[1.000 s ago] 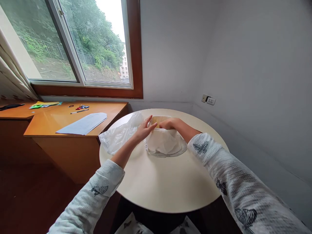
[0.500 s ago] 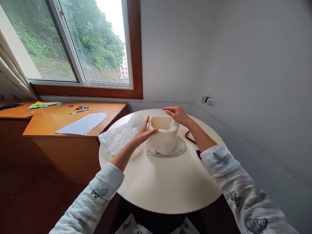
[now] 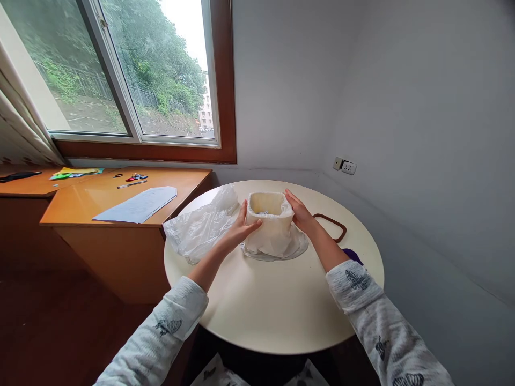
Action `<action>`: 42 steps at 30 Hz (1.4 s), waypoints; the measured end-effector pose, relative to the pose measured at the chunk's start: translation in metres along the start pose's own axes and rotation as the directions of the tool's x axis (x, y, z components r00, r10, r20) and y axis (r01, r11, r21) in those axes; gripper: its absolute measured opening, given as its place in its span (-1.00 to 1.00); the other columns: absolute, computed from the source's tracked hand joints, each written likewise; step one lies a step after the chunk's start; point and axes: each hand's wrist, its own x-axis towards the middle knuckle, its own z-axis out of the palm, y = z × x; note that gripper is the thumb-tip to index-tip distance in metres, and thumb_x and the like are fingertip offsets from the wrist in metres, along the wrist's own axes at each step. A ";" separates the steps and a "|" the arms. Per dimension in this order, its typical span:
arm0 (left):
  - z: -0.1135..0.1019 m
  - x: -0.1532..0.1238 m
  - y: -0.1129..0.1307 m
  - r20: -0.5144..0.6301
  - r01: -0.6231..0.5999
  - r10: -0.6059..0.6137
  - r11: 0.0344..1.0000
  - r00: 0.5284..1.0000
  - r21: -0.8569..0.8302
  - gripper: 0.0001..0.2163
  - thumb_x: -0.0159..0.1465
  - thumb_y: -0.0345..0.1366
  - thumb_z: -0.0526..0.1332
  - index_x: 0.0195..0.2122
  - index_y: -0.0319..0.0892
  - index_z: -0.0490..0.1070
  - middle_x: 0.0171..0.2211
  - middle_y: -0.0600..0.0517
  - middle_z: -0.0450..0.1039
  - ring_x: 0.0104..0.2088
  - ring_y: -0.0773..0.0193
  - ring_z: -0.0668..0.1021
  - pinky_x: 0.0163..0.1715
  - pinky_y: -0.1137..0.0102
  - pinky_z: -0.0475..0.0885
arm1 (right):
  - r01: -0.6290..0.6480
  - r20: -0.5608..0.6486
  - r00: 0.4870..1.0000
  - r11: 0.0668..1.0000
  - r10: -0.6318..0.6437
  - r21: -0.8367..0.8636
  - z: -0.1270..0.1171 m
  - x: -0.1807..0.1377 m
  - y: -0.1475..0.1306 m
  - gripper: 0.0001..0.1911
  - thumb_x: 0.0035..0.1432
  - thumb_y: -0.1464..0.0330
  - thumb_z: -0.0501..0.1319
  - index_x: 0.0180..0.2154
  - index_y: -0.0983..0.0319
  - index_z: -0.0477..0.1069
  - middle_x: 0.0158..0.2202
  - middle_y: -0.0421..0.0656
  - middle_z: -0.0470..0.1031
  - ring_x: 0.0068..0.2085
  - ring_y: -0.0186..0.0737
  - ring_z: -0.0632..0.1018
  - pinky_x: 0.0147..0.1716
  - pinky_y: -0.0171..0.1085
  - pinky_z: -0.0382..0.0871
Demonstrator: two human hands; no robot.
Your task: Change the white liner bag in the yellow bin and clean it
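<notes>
While my two hands hold it between them, a small, rounded-rectangular container with a pale yellow inside (image 3: 265, 201) sits upright near the far middle of a round, cream-coloured table (image 3: 277, 311). A thin, translucent white plastic bag (image 3: 269, 234) lines it, folds out over the rim and hangs down the outside, its loose edge pooling on the tabletop. Down inside the opening, a small whitish, crumpled patch shows toward the near side; I cannot tell whether it is bag or something else.

My left hand (image 3: 238, 229) is spread wide around the left side, thumb on the front and fingers along the rim. My right hand (image 3: 298, 211) lies against the right side with its fingers close together; its thumb is hard to make out.

Left of the container, a second crumpled, clear-white plastic bag (image 3: 203, 225) covers the table's edge. To the right lie a brown frame with rounded corners (image 3: 343, 232) and, nearer me, a dark purple object (image 3: 353, 255) partly hidden by my sleeve.
</notes>
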 end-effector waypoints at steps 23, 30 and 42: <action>0.016 0.002 0.062 0.332 -0.410 0.248 0.412 0.910 0.814 -0.73 0.31 -0.20 -0.03 -0.33 -0.14 0.44 -0.51 0.01 0.48 -0.42 0.21 0.51 -0.23 0.31 0.29 | 0.305 0.205 0.952 0.637 -0.228 -0.708 -0.015 -0.013 -0.063 -0.55 0.23 0.17 -0.08 -0.42 0.16 0.51 0.09 -0.16 0.33 0.11 -0.16 0.33 0.17 -0.10 -0.03; 0.011 0.000 0.066 0.376 -0.430 0.210 0.430 0.903 0.794 -0.69 0.31 -0.17 -0.03 -0.48 -0.16 0.36 -0.61 0.03 0.38 -0.55 0.27 0.42 -0.43 0.38 0.20 | 0.467 0.506 0.859 0.530 -0.079 -0.708 -0.008 -0.010 -0.061 -0.50 0.21 0.16 -0.02 -0.70 0.16 0.34 -0.55 -0.18 0.47 -0.04 -0.10 0.44 0.22 0.03 -0.38; -0.004 0.002 0.066 0.463 -0.454 0.153 0.599 0.873 0.659 -0.69 0.27 -0.11 0.02 -0.41 -0.18 0.43 -0.61 0.07 0.34 -0.58 0.36 0.32 -0.50 0.43 0.20 | 0.260 0.394 0.861 0.389 0.322 -0.884 0.012 -0.017 -0.087 -0.61 0.06 0.03 0.14 -0.61 0.13 0.43 -0.44 -0.08 0.49 0.10 0.13 0.30 -0.07 -0.06 0.27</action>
